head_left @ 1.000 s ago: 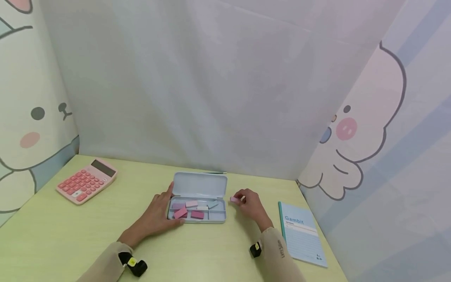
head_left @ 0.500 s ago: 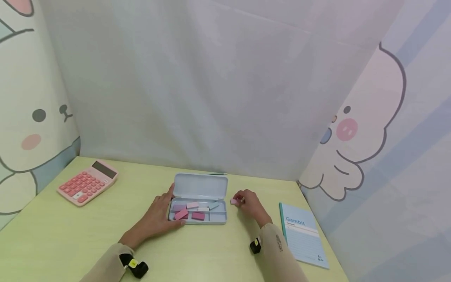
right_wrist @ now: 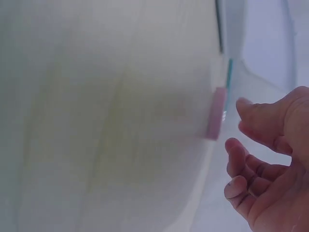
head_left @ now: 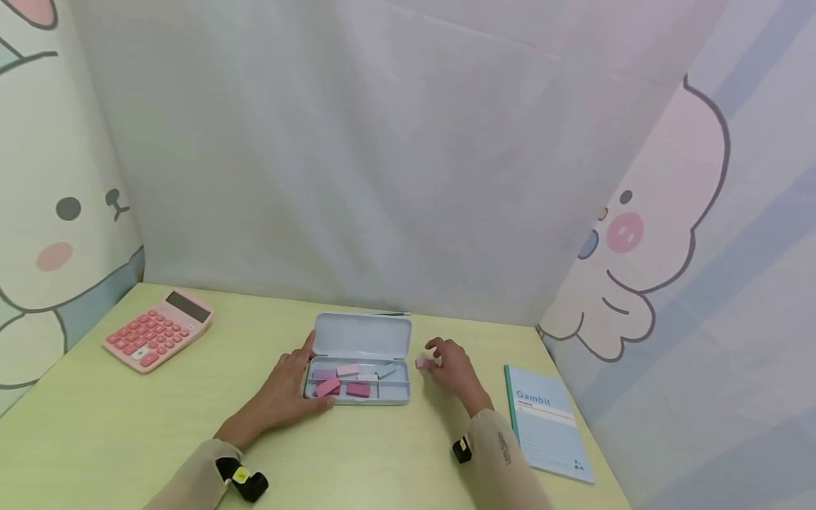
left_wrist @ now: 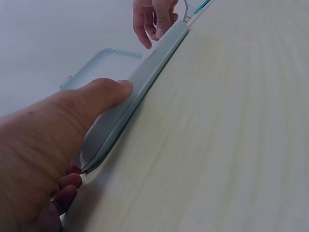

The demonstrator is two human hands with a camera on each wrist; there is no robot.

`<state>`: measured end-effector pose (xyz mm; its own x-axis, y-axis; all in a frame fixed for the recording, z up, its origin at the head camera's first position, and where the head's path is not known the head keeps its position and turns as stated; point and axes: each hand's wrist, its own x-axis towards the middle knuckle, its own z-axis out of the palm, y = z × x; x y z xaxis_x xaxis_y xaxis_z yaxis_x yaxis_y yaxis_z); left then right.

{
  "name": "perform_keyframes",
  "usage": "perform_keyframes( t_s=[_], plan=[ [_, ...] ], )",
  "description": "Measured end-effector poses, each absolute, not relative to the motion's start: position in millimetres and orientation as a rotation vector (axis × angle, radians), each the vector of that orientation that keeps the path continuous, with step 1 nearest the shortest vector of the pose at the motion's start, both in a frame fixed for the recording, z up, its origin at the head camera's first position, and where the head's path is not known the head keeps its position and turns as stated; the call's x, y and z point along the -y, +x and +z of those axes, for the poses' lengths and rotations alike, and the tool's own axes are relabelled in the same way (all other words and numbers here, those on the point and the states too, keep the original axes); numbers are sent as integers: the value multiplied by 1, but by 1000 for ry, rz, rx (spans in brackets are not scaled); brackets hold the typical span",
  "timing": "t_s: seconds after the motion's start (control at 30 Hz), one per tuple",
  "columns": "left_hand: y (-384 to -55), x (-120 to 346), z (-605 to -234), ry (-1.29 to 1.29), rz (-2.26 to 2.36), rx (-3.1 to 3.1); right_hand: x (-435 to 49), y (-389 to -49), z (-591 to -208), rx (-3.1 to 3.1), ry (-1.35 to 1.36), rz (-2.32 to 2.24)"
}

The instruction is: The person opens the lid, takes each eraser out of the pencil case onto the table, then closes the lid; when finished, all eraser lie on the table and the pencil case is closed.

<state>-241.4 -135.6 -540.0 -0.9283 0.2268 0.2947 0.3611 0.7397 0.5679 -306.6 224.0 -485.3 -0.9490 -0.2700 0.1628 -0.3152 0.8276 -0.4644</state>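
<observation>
A light-blue pencil case stands with its lid raised on the table. Inside its tray lie several small erasers, among them a dark pink eraser and a pale blue one. My left hand grips the case's left end, thumb along the front side and a finger up by the lid. Right of the case, a light pink eraser rests on the table. My right hand is just beside this eraser, thumb and fingers spread apart, nothing between them in the right wrist view.
A pink calculator lies at the back left. To the right lies a blue notebook marked Gambit. A thin dark stick shows behind the lid. A grey curtain hangs along the table's back edge.
My right hand has let go of the light pink eraser, its fingers lifting away while the eraser stays on the table. The left hand keeps its place on the pencil case.
</observation>
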Motion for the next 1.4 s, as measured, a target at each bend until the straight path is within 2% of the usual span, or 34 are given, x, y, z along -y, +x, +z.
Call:
perform_keyframes(
  t_s=[0.13, 0.3, 0.67, 0.9, 1.4],
  plan=[
    [-240, 136, -540, -461, -954, 2744, -211, -292, -477, 2804, 483, 891],
    [-240, 137, -540, -471, -964, 2735, -186, -278, -470, 2695, 665, 969],
    [-241, 137, -539, -482, -1006, 2733, -110, -250, -470, 2762, 939, 823],
    [-241, 137, -539, -486, -1019, 2723, -81, -253, -477, 2780, 1049, 652],
    [-241, 138, -540, -512, -1035, 2678, -65, -257, -481, 2903, 1064, 502]
  ],
)
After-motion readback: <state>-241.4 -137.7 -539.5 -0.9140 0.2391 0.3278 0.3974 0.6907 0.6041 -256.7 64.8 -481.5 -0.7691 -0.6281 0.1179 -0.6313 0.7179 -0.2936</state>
